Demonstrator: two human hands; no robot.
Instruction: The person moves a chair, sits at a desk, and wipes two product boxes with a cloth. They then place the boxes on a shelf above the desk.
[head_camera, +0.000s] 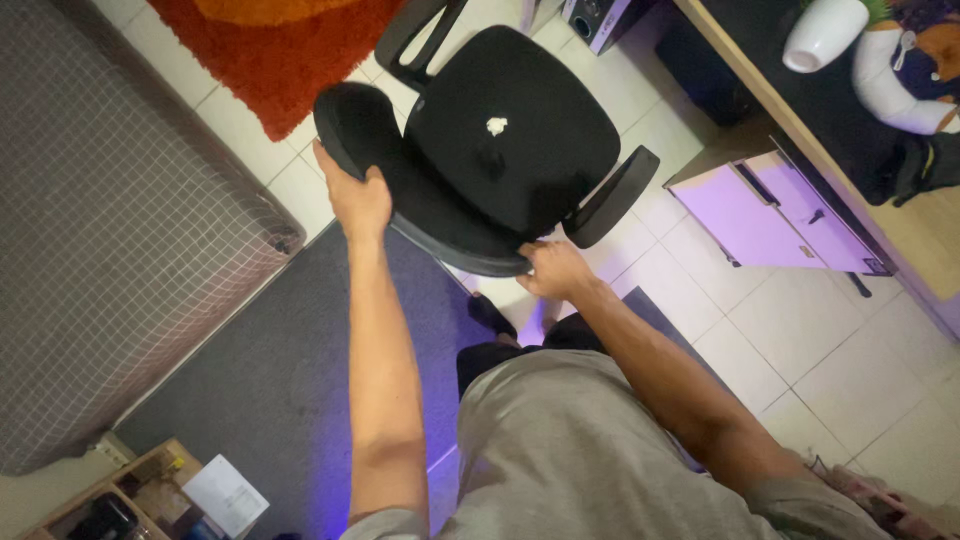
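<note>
Office chair (505, 150), black and cushioned, stands just in front of the person on the edge where a grey rug (270, 380) meets pale floor tiles (850, 340). Left hand (357, 200) wraps its fingers around the lower edge of the chair's padded backrest (355, 125), thumb on the near side. Right hand (552, 268) grips the front rim of the seat, fingers curled under it and partly hidden. A small white scrap (497, 126) lies in the middle of the seat cushion. Two armrests show: one (612, 196) juts out just beside the right hand, the other (418, 35) sits on the far side of the seat.

Nearest the camera, the person's grey shirt fills the bottom of the view, with a low wooden shelf (130, 495) and a white paper (225, 495) at the lower left. A checked grey mattress (110, 220) runs along the left, touching the rug. To the right, a white drawer unit (770, 210) stands under a wooden desk (770, 100), close to the chair's arm. Farther off, an orange-red shag rug (280, 50) lies beyond the backrest, and a white vase (825, 35) stands on the desk top. A purple glow tints the tiles and drawers.
</note>
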